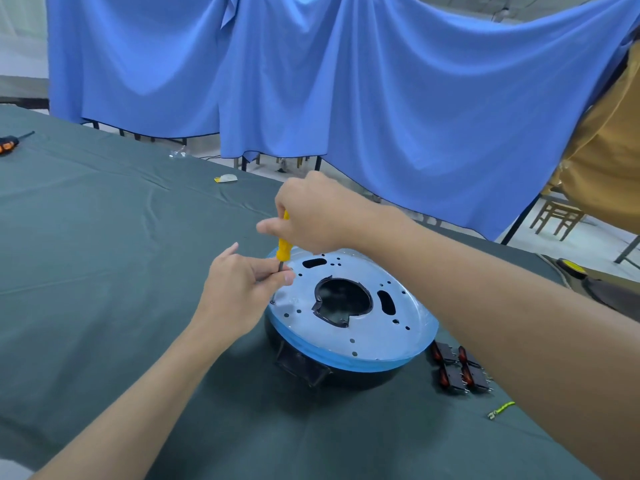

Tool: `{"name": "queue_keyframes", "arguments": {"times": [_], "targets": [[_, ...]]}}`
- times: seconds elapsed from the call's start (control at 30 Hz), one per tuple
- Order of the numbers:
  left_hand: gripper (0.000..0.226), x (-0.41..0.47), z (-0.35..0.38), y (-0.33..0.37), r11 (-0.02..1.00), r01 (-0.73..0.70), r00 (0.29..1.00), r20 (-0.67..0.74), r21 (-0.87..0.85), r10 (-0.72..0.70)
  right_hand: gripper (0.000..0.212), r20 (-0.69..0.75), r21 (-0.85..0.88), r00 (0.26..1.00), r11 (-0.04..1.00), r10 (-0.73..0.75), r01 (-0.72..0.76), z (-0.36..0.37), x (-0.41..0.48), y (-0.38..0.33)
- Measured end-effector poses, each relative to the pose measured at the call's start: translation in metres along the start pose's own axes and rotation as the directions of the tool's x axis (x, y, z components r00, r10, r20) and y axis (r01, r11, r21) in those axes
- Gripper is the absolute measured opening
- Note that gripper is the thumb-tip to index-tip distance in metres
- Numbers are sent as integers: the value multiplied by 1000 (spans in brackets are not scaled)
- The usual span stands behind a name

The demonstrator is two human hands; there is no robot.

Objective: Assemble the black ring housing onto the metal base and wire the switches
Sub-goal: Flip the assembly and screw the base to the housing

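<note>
So the right hand [311,213] is gripping the smooth yellow plastic handle of a slim screwdriver [284,249], fingers curled tight round it. The left hand [239,292] is pinching the thin steel shaft, with the tip sitting at a hole near the plate's left edge. That round, matte silver metal base [381,341], full of punched holes and slots and rimmed in blue film, is lying on top of the glossy black ring housing [363,377] in the middle of the dark green cloth-covered worktop [104,254]. Four blocky black switches with red rockers [457,368] are sitting just beside it on the right.
</note>
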State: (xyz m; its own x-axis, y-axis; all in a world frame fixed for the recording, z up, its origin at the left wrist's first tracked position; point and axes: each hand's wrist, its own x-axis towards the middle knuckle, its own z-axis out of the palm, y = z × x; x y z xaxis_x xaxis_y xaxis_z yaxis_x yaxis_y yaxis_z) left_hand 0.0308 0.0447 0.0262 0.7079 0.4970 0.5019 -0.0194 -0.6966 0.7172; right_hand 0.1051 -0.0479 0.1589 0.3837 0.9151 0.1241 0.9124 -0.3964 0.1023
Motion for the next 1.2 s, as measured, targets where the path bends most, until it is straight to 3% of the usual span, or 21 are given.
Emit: {"name": "queue_keyframes", "arguments": {"times": [0.13,0.2,0.33,0.57,0.63,0.73,0.8,0.97,1.03,1.13,1.2], "targets": [[21,1,-4,-3,999,-32,997,76,-15,33,10,30,66,995,994,-93,91,-9,-4,1],[26,2,-2,-6,998,-62,992,114,6,61,17,11,71,998,995,-70,69,-9,-3,1],[15,1,1,-8,1000,-29,999,14,-1,29,36,17,45,1000,999,4,-4,0,1,0],[21,2,-5,-7,995,-64,990,119,-74,72,11,-18,-16,995,995,-94,94,-9,-1,3],[17,1,-3,-8,994,-58,990,120,-94,69,21,-34,37,999,999,-31,32,-7,0,4],[8,-1,1,-8,994,-32,999,-6,-105,32,35,-34,58,998,997,49,-47,3,5,3],[12,-1,1,-7,998,-37,999,-7,-59,37,41,-26,35,998,998,49,-48,3,6,2],[22,0,-6,-8,995,-55,994,86,-81,62,11,-17,20,994,994,-108,108,-4,2,0],[22,-1,-5,-8,996,-61,990,126,-65,69,22,-23,30,998,998,-63,63,-3,3,-1],[12,-4,-1,-8,997,-37,998,39,-70,40,42,-21,-13,999,999,31,-31,3,8,-2],[17,-4,0,-7,997,-29,999,17,-72,30,44,-10,1,999,999,47,-47,3,8,-4]]}}
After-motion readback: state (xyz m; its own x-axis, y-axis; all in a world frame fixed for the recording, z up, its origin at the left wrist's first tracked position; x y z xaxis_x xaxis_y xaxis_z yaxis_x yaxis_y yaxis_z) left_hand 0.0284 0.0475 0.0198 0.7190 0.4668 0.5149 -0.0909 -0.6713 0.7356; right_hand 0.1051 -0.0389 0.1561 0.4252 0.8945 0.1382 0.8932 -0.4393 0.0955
